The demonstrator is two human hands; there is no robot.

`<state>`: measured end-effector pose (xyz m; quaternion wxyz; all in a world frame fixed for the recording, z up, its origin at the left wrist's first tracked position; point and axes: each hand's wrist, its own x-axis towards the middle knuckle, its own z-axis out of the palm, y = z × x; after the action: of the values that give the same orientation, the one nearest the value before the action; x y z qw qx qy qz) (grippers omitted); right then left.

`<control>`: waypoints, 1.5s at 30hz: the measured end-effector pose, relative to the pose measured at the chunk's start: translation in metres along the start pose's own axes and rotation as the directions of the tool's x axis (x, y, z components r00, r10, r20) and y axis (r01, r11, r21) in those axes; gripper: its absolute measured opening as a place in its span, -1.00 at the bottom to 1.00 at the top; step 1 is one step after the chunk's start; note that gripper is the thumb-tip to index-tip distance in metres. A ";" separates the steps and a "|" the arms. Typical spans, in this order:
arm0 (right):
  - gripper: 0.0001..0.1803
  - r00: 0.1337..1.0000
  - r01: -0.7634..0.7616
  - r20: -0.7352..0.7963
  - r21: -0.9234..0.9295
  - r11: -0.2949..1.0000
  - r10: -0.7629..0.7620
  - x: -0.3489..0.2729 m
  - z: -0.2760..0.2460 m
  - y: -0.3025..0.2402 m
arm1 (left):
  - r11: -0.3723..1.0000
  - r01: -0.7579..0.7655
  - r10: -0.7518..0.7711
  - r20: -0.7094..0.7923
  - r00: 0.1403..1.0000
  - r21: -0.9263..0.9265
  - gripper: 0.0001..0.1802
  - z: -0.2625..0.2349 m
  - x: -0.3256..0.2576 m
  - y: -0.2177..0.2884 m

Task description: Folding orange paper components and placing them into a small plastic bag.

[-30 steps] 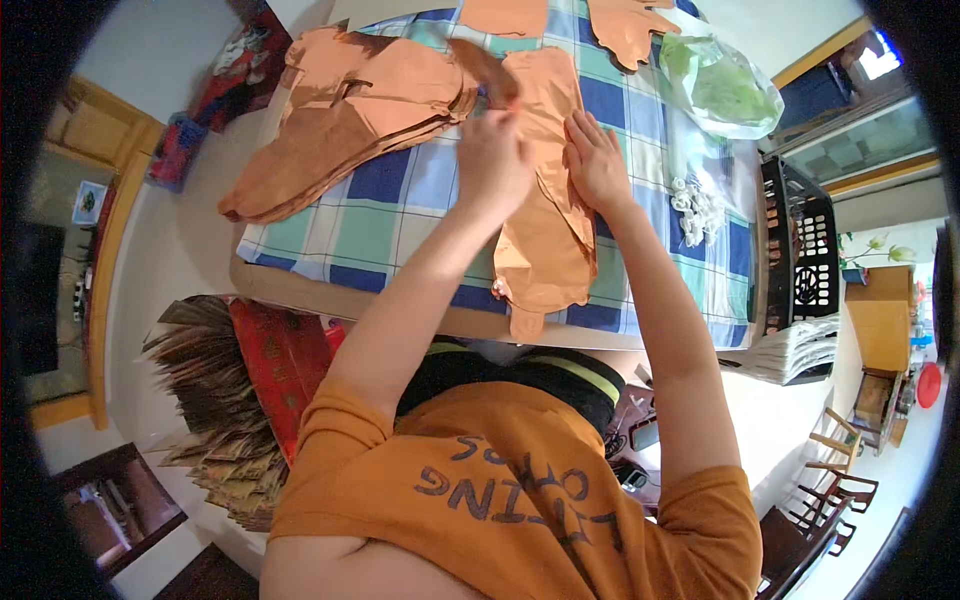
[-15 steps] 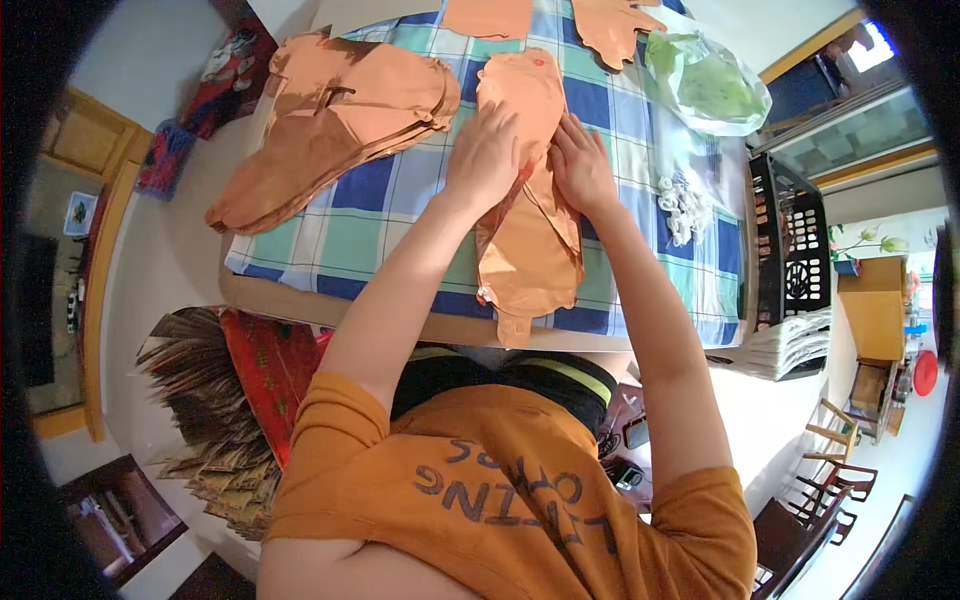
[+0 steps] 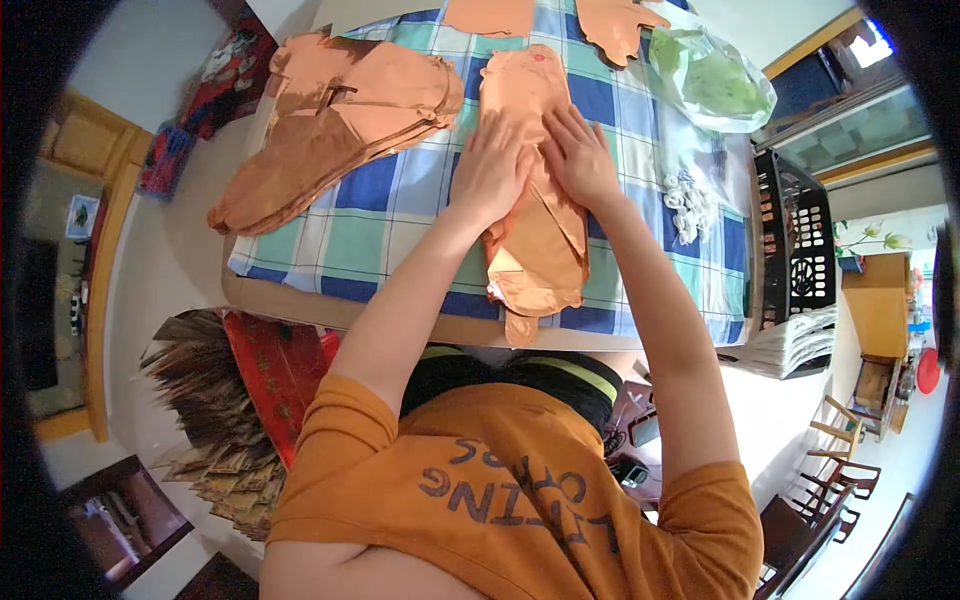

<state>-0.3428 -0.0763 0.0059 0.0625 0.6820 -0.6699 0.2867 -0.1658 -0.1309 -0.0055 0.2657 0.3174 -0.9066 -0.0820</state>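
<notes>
Far left on the checked cloth (image 3: 400, 215): a heap of copper foil shapes (image 3: 330, 120). At the far edge, two more foil shapes (image 3: 490, 14), side by side. Far right: a clear bag (image 3: 715, 80) with green contents. Nearer, on the right part of the cloth, a cluster of small white bits (image 3: 688, 200). Right of the table: a black crate (image 3: 795, 240), with a stack of white sheets (image 3: 790, 345) just near of it. Near left, below the table: a red sheet (image 3: 275, 365) over brown fringed stuff (image 3: 205, 410). Far right: wooden chairs (image 3: 835, 470).
</notes>
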 end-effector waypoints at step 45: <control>-0.49 0.994 -0.070 0.092 0.047 0.996 0.065 0.002 -0.016 -0.008 | 0.967 0.047 -0.020 -0.111 0.994 0.249 -0.47 -0.088 0.125 -0.181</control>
<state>-0.3398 -0.0701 0.0228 0.0053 0.6725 -0.6874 0.2742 -0.1043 -0.3490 0.0655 0.2704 0.3677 -0.8885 0.0462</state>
